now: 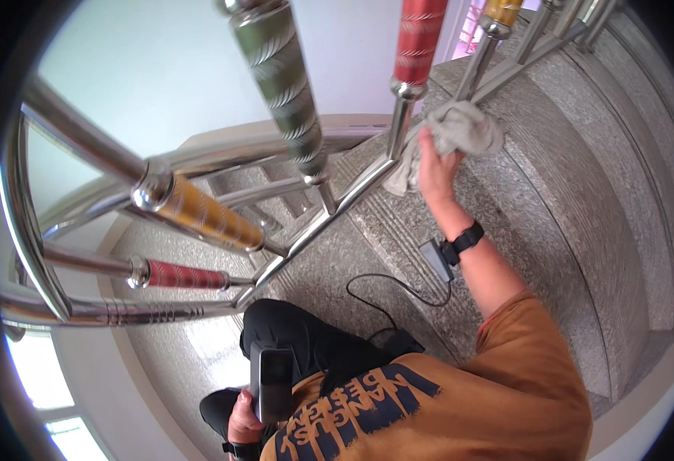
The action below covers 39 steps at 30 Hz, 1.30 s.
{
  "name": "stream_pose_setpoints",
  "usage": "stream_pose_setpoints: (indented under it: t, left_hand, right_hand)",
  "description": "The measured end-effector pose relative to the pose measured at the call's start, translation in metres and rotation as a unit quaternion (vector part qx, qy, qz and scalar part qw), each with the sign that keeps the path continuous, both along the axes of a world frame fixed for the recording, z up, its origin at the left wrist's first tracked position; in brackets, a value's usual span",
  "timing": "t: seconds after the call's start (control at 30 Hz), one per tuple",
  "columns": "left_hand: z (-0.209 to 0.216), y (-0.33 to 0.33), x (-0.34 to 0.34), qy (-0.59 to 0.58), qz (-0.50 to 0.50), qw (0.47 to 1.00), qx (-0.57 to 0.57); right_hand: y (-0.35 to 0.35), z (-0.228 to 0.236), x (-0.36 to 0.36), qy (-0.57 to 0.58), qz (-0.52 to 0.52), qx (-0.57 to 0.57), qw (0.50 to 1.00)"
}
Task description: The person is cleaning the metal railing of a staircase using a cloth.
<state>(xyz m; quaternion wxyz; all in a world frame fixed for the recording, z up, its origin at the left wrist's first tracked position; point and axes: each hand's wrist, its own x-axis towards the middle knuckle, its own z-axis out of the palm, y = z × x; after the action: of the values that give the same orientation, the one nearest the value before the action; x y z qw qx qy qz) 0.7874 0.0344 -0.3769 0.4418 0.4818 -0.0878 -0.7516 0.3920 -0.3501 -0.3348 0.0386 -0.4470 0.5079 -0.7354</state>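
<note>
My right hand (438, 170) is closed on a crumpled light-grey cloth (463, 129). The cloth lies against the lower metal rail (367, 178) of the staircase railing, by the foot of the baluster with the red sleeve (420, 42). Its folds cover part of the fingers. My left hand (246, 415) is low in the view, beside my bent knee. Next to it is a dark rectangular device (273, 382) with a glossy face, which hides most of its fingers. I cannot tell whether that hand grips the device.
Curved grey stone steps (567, 192) rise to the right. Metal balusters with green (281, 84) and yellow (210, 211) sleeves stand to the left. A black cable (360, 276) runs from a small grey box (435, 260) by my right wrist toward my lap.
</note>
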Motion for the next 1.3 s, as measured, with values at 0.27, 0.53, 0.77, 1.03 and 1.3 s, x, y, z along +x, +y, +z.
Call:
stream_pose_setpoints:
  t: [0.27,0.53,0.77,1.03,1.3]
  left_hand:
    - [0.029,0.002,-0.017,-0.061,-0.022,0.996,-0.055]
    - [0.016,0.026,-0.002,0.04,-0.016,0.996,-0.073]
    - [0.006,0.055,0.002,0.096,0.022,0.991,-0.089]
    - [-0.001,0.089,0.009,0.118,0.084,0.985,-0.093]
    - [0.0,0.119,0.018,0.074,0.146,0.983,-0.085]
  right_hand:
    - [0.062,-0.049,0.062,0.037,0.213,0.15,0.965]
    - [0.075,-0.078,0.12,-0.062,0.21,0.283,0.934]
    - [0.108,-0.127,0.168,0.174,0.2,0.272,0.925]
    - [0.159,-0.143,0.241,0.341,0.367,0.458,0.735]
    - [0.17,-0.161,0.282,0.181,0.547,0.469,0.67]
